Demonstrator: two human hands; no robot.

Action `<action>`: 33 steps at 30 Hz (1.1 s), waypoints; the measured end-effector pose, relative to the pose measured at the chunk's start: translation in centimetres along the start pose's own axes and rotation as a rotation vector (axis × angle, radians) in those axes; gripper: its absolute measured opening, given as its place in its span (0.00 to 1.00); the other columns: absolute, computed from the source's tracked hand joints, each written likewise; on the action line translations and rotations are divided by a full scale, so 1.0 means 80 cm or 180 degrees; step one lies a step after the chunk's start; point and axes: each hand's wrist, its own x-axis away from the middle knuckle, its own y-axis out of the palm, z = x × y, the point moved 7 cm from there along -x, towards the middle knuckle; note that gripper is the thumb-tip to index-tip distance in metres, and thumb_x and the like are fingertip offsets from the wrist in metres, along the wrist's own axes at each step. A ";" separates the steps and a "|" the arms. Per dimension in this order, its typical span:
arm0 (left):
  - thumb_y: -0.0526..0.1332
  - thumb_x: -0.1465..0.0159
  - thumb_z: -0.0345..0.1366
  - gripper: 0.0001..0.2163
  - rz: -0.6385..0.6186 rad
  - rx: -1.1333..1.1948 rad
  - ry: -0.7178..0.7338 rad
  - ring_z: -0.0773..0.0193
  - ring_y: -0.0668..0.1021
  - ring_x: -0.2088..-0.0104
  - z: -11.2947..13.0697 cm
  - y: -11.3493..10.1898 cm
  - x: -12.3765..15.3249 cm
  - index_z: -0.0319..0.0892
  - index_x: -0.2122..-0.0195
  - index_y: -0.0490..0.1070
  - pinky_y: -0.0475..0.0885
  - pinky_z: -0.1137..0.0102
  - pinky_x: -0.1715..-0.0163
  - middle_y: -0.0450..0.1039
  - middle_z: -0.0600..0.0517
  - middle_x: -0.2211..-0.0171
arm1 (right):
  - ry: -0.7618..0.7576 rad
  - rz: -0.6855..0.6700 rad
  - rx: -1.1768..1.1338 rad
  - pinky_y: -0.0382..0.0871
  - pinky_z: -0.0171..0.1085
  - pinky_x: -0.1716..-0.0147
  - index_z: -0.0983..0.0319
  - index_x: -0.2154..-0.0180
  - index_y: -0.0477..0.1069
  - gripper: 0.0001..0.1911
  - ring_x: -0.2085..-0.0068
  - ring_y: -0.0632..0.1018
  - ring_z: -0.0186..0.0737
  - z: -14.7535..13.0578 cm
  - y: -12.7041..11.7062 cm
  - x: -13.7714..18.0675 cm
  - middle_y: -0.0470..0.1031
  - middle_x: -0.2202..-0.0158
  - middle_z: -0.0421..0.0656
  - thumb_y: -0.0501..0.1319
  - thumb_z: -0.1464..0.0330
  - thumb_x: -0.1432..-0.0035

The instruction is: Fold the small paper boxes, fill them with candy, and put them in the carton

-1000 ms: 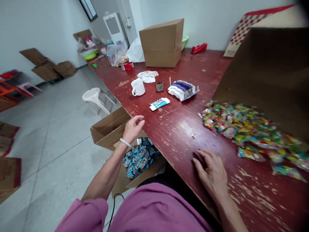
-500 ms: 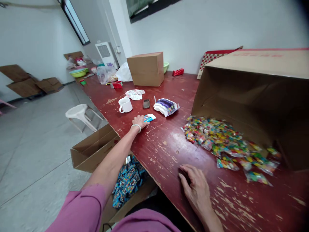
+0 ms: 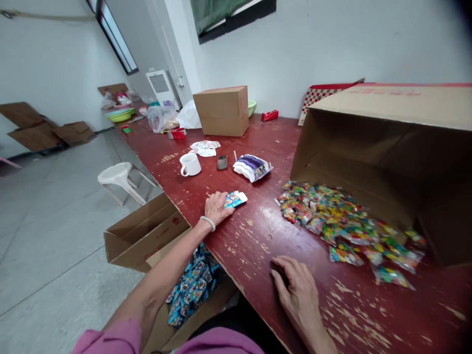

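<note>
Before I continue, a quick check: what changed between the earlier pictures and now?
The left hand reached forward, took hold of the small blue-and-white printed carton and drew it back nearer the body. The right hand stayed on the worn red table; the white mug stayed put.

Glossy, chipped tabletop [image 3: 254, 236]; small carton [image 3: 234, 199], seemingly smooth printed card

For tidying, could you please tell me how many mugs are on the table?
1: the white mug, beyond the left hand; the brown box farther back may hide others.
</note>
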 end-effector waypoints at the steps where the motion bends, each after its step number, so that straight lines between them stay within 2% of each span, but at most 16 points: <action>1: 0.61 0.40 0.52 0.28 0.0054 0.0001 0.0077 0.50 0.71 0.51 0.006 -0.003 0.008 0.43 0.41 0.64 0.63 0.62 0.55 0.69 0.43 0.48 | -0.0001 -0.0001 -0.0007 0.67 0.47 0.57 0.57 0.53 0.71 0.11 0.56 0.74 0.49 0.000 0.000 0.000 0.75 0.55 0.46 0.56 0.69 0.36; 5: 0.59 0.40 0.56 0.33 0.0199 0.0014 0.0432 0.48 0.70 0.49 0.036 -0.014 0.042 0.42 0.39 0.61 0.61 0.60 0.54 0.69 0.41 0.45 | -0.0001 0.0006 -0.0037 0.66 0.47 0.56 0.58 0.53 0.71 0.11 0.56 0.74 0.49 0.001 0.001 0.001 0.76 0.55 0.46 0.56 0.68 0.36; 11: 0.58 0.39 0.57 0.35 0.0368 0.0156 0.0778 0.50 0.70 0.47 0.082 -0.031 0.089 0.39 0.37 0.59 0.60 0.59 0.52 0.69 0.40 0.43 | 0.0124 0.0023 -0.0231 0.66 0.47 0.54 0.58 0.54 0.72 0.11 0.56 0.75 0.48 0.007 0.003 0.002 0.76 0.55 0.46 0.56 0.65 0.36; 13: 0.59 0.40 0.57 0.34 0.0444 0.0316 0.0951 0.50 0.71 0.48 0.097 -0.037 0.107 0.38 0.39 0.62 0.61 0.59 0.53 0.71 0.41 0.46 | 0.0368 0.0135 -0.0412 0.66 0.47 0.53 0.58 0.52 0.72 0.13 0.55 0.75 0.48 0.013 0.001 0.002 0.76 0.54 0.46 0.57 0.62 0.37; 16: 0.60 0.40 0.57 0.32 0.0606 0.0646 0.1235 0.50 0.74 0.51 0.120 -0.044 0.138 0.38 0.44 0.66 0.62 0.59 0.56 0.74 0.41 0.50 | 0.1092 0.0302 -0.0840 0.67 0.47 0.54 0.60 0.46 0.68 0.22 0.56 0.76 0.48 0.031 -0.004 0.002 0.76 0.53 0.48 0.58 0.57 0.39; 19: 0.62 0.41 0.56 0.30 0.0664 0.0979 0.1378 0.51 0.75 0.53 0.139 -0.047 0.166 0.39 0.45 0.66 0.62 0.59 0.56 0.75 0.43 0.51 | 0.1736 0.0390 -0.1638 0.69 0.45 0.55 0.60 0.41 0.62 0.30 0.55 0.76 0.48 0.040 -0.005 0.001 0.75 0.50 0.48 0.58 0.52 0.40; 21: 0.63 0.41 0.53 0.28 0.0593 0.1132 0.1410 0.52 0.74 0.51 0.149 -0.045 0.178 0.40 0.45 0.66 0.62 0.59 0.54 0.74 0.43 0.50 | 0.1915 0.0459 -0.2189 0.70 0.44 0.54 0.60 0.40 0.62 0.30 0.51 0.75 0.47 0.039 -0.004 -0.001 0.73 0.47 0.48 0.58 0.52 0.39; 23: 0.64 0.40 0.49 0.27 0.0481 0.1151 0.1365 0.50 0.73 0.48 0.155 -0.041 0.184 0.40 0.44 0.65 0.62 0.58 0.53 0.73 0.43 0.48 | 0.1981 0.0567 -0.2455 0.70 0.42 0.53 0.60 0.42 0.65 0.29 0.50 0.74 0.47 0.036 -0.003 -0.002 0.72 0.46 0.48 0.59 0.52 0.40; 26: 0.65 0.40 0.44 0.27 0.0376 0.1107 0.1239 0.48 0.70 0.44 0.156 -0.034 0.184 0.41 0.43 0.63 0.62 0.56 0.51 0.70 0.42 0.44 | 0.1983 0.0744 -0.2425 0.69 0.42 0.52 0.61 0.44 0.68 0.29 0.49 0.74 0.48 0.035 -0.003 -0.001 0.73 0.46 0.48 0.62 0.53 0.43; 33: 0.66 0.43 0.36 0.26 0.0465 0.1197 0.0988 0.50 0.70 0.42 0.144 -0.038 0.179 0.42 0.44 0.63 0.63 0.56 0.49 0.69 0.42 0.42 | 0.2018 0.0822 -0.2429 0.70 0.42 0.55 0.59 0.44 0.68 0.29 0.50 0.74 0.48 0.034 -0.004 0.003 0.72 0.45 0.47 0.63 0.54 0.44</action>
